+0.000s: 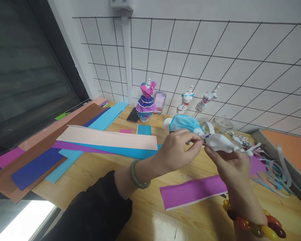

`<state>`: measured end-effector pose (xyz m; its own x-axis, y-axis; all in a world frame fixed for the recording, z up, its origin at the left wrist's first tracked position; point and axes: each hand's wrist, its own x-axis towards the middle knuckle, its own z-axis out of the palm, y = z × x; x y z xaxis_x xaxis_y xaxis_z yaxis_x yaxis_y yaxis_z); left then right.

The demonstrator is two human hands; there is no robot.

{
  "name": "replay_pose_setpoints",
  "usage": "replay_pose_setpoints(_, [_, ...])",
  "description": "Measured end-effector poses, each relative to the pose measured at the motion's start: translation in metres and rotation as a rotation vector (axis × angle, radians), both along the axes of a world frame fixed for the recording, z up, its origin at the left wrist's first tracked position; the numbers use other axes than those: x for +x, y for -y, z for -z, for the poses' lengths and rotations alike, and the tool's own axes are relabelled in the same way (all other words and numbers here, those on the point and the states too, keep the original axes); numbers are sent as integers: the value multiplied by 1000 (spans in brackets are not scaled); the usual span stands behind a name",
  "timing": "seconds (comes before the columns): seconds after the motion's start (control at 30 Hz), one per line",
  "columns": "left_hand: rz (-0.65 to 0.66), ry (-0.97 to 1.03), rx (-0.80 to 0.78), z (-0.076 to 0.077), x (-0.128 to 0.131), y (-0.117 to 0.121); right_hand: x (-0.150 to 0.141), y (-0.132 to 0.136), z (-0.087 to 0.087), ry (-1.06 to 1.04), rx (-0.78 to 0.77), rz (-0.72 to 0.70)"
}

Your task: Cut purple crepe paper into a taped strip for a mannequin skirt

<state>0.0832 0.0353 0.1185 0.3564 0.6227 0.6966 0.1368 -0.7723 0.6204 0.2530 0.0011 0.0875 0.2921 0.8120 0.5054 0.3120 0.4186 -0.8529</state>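
Observation:
My right hand (228,164) is closed around the white torso of a small dress-form mannequin (219,143), held sideways above the table. A light blue paper skirt (187,123) covers its lower part and points left; a round white base shows beyond it. Thumb and fingers of my left hand (178,149) are pinched together at the waist, where the skirt meets the torso. What lies between those fingertips is too small to tell. Below the hands lies a purple paper strip (190,192) with a white edge.
Long coloured paper strips (110,137) overlap on the left. A dressed mannequin (145,103) stands at the back beside a phone (133,115). Two white mannequins (185,102) stand by the tiled wall. Clear tape (223,124), ribbon scraps (273,170) and a grey-edged tray (266,140) are on the right.

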Motion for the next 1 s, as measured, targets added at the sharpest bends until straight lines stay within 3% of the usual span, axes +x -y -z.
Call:
replay_pose_setpoints(0.13, [98, 37, -235, -1, 0, 3, -1, 0, 0, 89, 75, -14])
replay_pose_setpoints(0.33, [145, 70, -351, -1, -1, 3, -1, 1, 0, 260, 187, 42])
replay_pose_setpoints(0.6, [111, 44, -354, -1, -1, 2, -2, 1, -5, 474, 313, 73])
replay_pose_setpoints(1.0, [102, 7, -312, -2, -4, 1, -5, 3, -5, 408, 262, 58])
